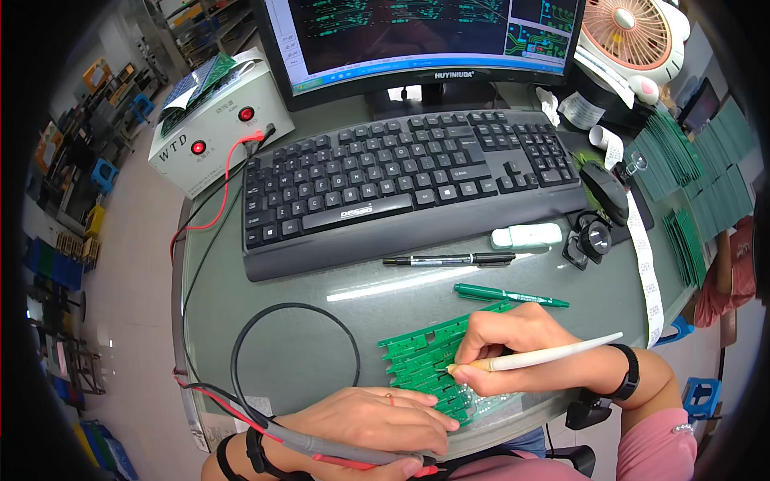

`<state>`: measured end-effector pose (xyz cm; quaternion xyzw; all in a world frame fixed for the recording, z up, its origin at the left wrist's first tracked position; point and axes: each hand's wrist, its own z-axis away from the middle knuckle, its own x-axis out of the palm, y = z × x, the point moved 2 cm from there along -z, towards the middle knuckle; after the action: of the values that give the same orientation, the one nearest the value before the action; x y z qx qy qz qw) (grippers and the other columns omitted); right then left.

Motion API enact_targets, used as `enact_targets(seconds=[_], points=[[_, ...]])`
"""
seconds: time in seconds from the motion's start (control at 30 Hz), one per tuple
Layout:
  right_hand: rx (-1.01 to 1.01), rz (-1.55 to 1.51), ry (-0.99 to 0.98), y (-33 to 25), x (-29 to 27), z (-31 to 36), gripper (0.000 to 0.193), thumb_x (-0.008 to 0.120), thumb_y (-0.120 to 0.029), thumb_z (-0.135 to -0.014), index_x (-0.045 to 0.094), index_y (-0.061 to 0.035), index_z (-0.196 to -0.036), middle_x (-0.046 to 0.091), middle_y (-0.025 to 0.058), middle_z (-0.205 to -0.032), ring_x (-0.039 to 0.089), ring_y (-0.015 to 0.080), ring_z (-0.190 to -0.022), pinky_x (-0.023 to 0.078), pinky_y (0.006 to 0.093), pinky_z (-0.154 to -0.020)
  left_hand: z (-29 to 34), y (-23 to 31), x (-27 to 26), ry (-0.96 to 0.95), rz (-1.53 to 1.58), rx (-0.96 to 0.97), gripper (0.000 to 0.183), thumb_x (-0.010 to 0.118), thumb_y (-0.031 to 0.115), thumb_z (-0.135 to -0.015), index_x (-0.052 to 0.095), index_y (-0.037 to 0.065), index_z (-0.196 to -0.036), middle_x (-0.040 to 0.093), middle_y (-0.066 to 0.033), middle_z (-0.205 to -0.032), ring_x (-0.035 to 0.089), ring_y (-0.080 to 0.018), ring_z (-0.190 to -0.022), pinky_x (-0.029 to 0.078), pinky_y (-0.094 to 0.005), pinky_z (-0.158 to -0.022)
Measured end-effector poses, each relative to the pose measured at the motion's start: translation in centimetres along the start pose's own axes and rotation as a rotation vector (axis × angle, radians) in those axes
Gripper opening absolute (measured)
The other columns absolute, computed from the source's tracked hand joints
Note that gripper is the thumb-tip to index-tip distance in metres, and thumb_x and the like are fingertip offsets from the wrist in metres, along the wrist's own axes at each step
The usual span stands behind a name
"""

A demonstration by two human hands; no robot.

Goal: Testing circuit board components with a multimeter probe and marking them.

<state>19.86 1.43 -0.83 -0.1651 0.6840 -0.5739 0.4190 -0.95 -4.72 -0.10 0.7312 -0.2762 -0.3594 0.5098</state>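
Note:
My right hand (pixel 517 349) is closed in a pen grip around a slim white tapered stick (pixel 553 353). Its lower tip meets the green circuit board panel (pixel 421 341), though my fingertips partly hide the contact. My left hand (pixel 385 421) rests over the board's near left edge, fingers laid forward. A grey and red test probe (pixel 353 453) with a cable lies across that hand, held between thumb and palm. Just beyond the board is a green marker pen (pixel 509 295).
A black keyboard (pixel 417 184) spans the desk below a monitor (pixel 425 48). Black cable loops (pixel 293 306) lie left, near a white box with red switches (pixel 220 128). A mouse (pixel 605 192), magnifier loupe (pixel 593 239), label strip (pixel 642 264) and stacked green boards (pixel 682 240) are right.

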Motion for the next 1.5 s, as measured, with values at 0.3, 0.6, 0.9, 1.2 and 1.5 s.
enact_targets(seconds=[0.3, 0.6, 0.9, 1.2, 1.5], points=[[-0.027, 0.022, 0.008, 0.1, 0.0, -0.1, 0.018, 0.065, -0.015, -0.084, 0.051, -0.0044, -0.081, 0.059, 0.0063, -0.063, 0.059, 0.0197, -0.053, 0.046, 0.0305, -0.050, 0.1, 0.1, 0.1, 0.006, -0.028, -0.006, 0.027, 0.051, 0.023, -0.085, 0.063, 0.003, -0.099, 0.067, -0.0120, -0.099, 0.064, -0.0327, -0.103, 0.045, -0.0460, -0.096], [-0.039, 0.041, 0.006, 0.3, 0.0, 0.1, 0.018, 0.065, -0.015, -0.084, 0.052, -0.0042, -0.083, 0.060, 0.0064, -0.065, 0.059, 0.0199, -0.055, 0.047, 0.0304, -0.051, 0.0, -0.1, 0.4, 0.024, -0.025, 0.000, 0.026, 0.051, 0.022, -0.085, 0.064, 0.003, -0.097, 0.068, -0.0119, -0.096, 0.065, -0.0312, -0.100, 0.047, -0.0439, -0.093], [-0.063, -0.037, -0.128, -0.5, -1.2, 0.7, 0.025, 0.056, -0.026, -0.097, 0.059, -0.0068, -0.112, 0.071, 0.0072, -0.089, 0.070, 0.0209, -0.076, 0.054, 0.0305, -0.064, 0.1, -0.7, 0.0, -0.178, -0.039, -0.066, 0.037, 0.041, 0.025, -0.093, 0.063, 0.001, -0.111, 0.065, -0.0121, -0.111, 0.058, -0.0290, -0.119, 0.037, -0.0435, -0.106], [-0.078, 0.815, 0.173, -0.8, -7.4, 2.9, 0.019, 0.068, -0.013, -0.081, 0.062, -0.0074, -0.098, 0.069, 0.0123, -0.081, 0.067, 0.0322, -0.071, 0.053, 0.0393, -0.061, 0.7, 0.8, -0.8, 0.337, 0.339, -0.120, 0.052, 0.040, 0.037, -0.095, 0.064, -0.009, -0.098, 0.068, -0.0250, -0.097, 0.061, -0.0420, -0.106, 0.046, -0.0503, -0.096], [-0.114, 0.977, 0.295, -2.6, -7.9, 4.2, 0.022, 0.072, -0.013, -0.073, 0.062, -0.0098, -0.092, 0.065, 0.0095, -0.081, 0.064, 0.0298, -0.080, 0.050, 0.0395, -0.065, -0.7, 2.5, -3.8, 0.778, 0.588, -0.016, 0.033, 0.043, 0.026, -0.098, 0.056, -0.004, -0.103, 0.050, -0.0026, -0.068, 0.056, -0.0160, -0.071, 0.052, -0.0415, -0.084]])
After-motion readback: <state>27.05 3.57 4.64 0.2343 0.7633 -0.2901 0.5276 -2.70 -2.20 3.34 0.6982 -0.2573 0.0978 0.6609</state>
